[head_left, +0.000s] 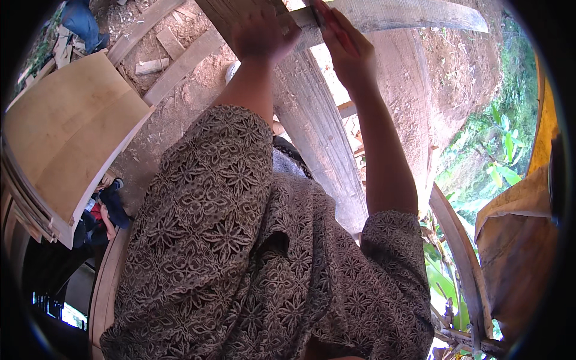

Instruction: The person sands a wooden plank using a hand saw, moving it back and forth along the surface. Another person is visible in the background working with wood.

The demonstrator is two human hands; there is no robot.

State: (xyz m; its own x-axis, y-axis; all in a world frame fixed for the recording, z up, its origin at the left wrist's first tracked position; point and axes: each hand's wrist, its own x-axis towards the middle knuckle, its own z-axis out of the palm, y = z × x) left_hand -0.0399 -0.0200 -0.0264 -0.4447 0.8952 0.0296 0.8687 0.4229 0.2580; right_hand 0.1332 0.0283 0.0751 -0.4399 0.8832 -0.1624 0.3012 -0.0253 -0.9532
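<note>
At the top centre my left hand (261, 37) bears down on a dark brown wooden board (219, 15), its fingers bent over it and slightly blurred, the thumb pointing right. To its right, my right hand (351, 54) is closed round a slim red-and-dark tool (339, 30). The tool's far end runs past the picture's upper edge, so its kind is unclear. Close to that hand a long greyish plank (414, 15) reaches out to the right. Another weathered plank (318, 132) runs below both hands toward my body.
Stacked curved-looking wooden sheets (72, 138) stand at the left. A person (105, 210) is partly visible below them, and a blue-clothed leg (84, 27) shows upper left. Offcuts (153, 66) and sawdust cover the ground. Green plants (504, 144) and an orange-brown tarp (516, 240) are at right.
</note>
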